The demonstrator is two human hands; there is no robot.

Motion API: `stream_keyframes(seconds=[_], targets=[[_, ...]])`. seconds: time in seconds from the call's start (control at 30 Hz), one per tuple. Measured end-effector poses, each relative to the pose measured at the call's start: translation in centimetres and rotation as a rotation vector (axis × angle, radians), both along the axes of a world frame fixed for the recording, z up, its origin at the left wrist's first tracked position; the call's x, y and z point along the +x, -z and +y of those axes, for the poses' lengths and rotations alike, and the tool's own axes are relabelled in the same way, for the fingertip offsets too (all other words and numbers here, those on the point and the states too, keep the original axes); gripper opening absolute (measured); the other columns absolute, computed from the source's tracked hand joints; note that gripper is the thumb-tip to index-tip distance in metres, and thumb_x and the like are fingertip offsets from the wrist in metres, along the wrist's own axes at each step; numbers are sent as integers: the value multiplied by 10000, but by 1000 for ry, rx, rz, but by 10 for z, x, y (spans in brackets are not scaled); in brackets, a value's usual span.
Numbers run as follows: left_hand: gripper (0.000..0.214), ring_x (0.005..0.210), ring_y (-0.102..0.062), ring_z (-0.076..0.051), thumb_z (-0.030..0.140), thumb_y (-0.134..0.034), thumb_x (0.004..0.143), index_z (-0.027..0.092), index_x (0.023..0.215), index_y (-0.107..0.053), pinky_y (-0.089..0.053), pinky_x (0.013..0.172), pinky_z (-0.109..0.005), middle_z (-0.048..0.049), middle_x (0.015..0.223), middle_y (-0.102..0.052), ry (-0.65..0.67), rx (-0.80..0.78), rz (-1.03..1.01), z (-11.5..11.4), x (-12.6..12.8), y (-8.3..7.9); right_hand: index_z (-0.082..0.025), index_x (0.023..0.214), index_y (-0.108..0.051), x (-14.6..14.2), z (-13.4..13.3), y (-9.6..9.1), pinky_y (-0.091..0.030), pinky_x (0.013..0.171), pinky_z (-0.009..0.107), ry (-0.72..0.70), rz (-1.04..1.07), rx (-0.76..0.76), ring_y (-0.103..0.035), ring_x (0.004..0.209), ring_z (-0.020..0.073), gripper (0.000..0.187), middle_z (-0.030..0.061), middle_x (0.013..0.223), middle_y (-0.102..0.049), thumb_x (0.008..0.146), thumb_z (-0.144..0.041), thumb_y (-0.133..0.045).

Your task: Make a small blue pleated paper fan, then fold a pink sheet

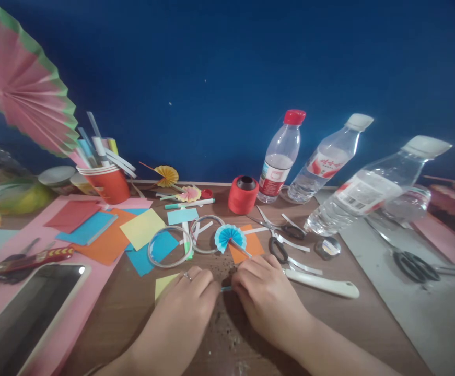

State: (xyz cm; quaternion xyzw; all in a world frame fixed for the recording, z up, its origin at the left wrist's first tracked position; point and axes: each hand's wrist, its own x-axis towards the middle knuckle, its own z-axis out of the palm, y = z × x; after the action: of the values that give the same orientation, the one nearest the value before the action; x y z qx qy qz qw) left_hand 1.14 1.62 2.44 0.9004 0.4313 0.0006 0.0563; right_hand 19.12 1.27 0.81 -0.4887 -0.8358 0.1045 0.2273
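My left hand (190,303) and my right hand (264,295) are close together over the table front, fingers curled and closed. A thin blue strip (226,289) spans the small gap between them, its ends hidden in the fingers. Just beyond lies a small blue pleated paper fan (227,238) on a thin stick, partly over an orange paper square (254,245). A yellow paper piece (164,284) sits beside my left hand. Right of my right hand are scissors (277,243) and a white-handled tool (323,283), its far end hidden.
Two clear rings (170,246) lie among coloured papers (143,230). Behind stand a red roll (237,195) and three bottles (278,162), two tilted in view. At left are a phone (35,318), a folding knife (31,260) and a red cup (109,185) of pens.
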Motion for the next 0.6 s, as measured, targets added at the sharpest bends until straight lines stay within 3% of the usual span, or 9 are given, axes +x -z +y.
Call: stream_keyframes(seconds=[0.2, 0.37, 0.6], targets=[[228, 743, -484, -204, 7, -441, 715, 186, 778, -568, -402, 661, -349, -34, 780, -533, 95, 91, 100, -10, 1, 5, -162, 619, -503, -2, -2, -3, -255, 663, 315, -40, -23, 56, -410, 678, 140, 110, 5, 629, -510, 713, -104, -500], [225, 724, -473, -203, 10, -445, 701, 184, 782, -563, -391, 639, -350, -36, 775, -520, 99, 99, 88, -11, 0, 7, -179, 710, -546, -4, -4, -5, -257, 670, 326, -76, -38, 67, -433, 726, 150, 57, 3, 695, -543, 720, -134, -512], [210, 748, -486, -218, 46, -447, 738, 195, 808, -579, -396, 660, -371, -35, 784, -538, 94, 57, 91, -10, 1, 1, -165, 510, -461, -3, -7, -2, -227, 624, 351, 29, -141, 212, -384, 662, 165, 152, 16, 554, -475, 633, -149, -549]])
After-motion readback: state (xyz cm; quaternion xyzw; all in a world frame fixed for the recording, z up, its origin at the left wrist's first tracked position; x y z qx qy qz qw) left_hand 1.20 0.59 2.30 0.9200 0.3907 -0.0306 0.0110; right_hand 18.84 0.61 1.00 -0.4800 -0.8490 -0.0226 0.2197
